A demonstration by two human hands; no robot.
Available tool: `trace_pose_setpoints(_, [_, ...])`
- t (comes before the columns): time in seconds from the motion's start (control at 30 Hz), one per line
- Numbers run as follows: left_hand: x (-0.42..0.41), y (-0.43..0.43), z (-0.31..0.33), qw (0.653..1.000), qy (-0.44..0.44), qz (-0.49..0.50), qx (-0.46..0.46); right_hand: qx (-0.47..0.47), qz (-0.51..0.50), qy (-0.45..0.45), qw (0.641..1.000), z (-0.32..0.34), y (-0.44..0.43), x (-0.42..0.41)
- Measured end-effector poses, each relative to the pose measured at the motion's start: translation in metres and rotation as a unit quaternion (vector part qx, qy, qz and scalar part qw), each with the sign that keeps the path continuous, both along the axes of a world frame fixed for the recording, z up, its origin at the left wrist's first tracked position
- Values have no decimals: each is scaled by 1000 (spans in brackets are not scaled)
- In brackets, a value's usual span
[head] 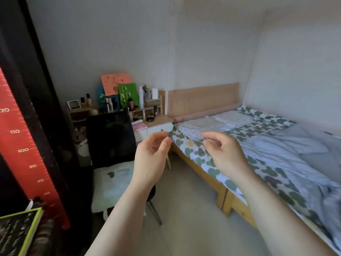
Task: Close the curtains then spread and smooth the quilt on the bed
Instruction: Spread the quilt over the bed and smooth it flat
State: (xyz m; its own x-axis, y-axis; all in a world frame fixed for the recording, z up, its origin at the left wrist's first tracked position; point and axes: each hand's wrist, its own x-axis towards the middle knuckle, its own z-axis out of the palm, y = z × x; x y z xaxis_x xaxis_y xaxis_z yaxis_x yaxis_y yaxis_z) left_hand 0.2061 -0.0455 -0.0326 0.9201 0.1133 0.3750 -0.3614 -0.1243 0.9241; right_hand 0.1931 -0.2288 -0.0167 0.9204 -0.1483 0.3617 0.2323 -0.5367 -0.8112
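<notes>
Green leaf print on the bedsheet (200,157) shows in the gap between two raised hands, photographed from the wearer's own head. The left hand (150,156) and right hand (226,154) hang in mid-air with palms turned partly toward each other. The left fingers (167,143) and right fingers (212,138) are loosely curled and hold nothing, and they touch neither cloth nor furniture.

Just beyond and below the right fingers runs the wooden bed (206,177). The pale blue-grey quilt (280,159) lies further right of them, rumpled and bunched toward the wall side, so much of the sheet is still uncovered. It has clearly not been spread yet. No curtains appear anywhere in view, so whether they are drawn cannot be told. The hands are up and free at the height of the bed, which suggests a reach toward the bedding is being readied, though that is a judgement only.

Beyond the left fingers stands a black chair (110,137) carrying a pale seat cushion (112,182). Behind it, a small worktop (158,121) is crowded with bottles, cards and a shelf unit against the wall. Far to the left of both hands, a red height chart (22,145) hangs on a dark upright. A green-edged book (18,233) sits at the lower corner.
</notes>
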Motion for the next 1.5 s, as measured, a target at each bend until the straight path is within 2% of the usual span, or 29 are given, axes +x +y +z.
trace_pose_setpoints(0.23, [52,-103,-15,996,28,-82,-7,18,-80,34,996,-16,-100,19])
trace_pose_setpoints(0.47, [117,-170,-35,988,53,-146,5,30,-146,52,987,-38,-161,64])
trace_pose_setpoints(1.0, [383,-275,-37,963,78,-256,32,55,-277,59,957,-41,-254,291])
trace_pose_setpoints(1.3, [481,-332,-70,950,112,-279,80,21,-322,101,941,-70,-303,376])
trace_pose_setpoints(1.5, [539,-382,-81,949,120,-278,89,24,-316,109,942,-81,-351,438])
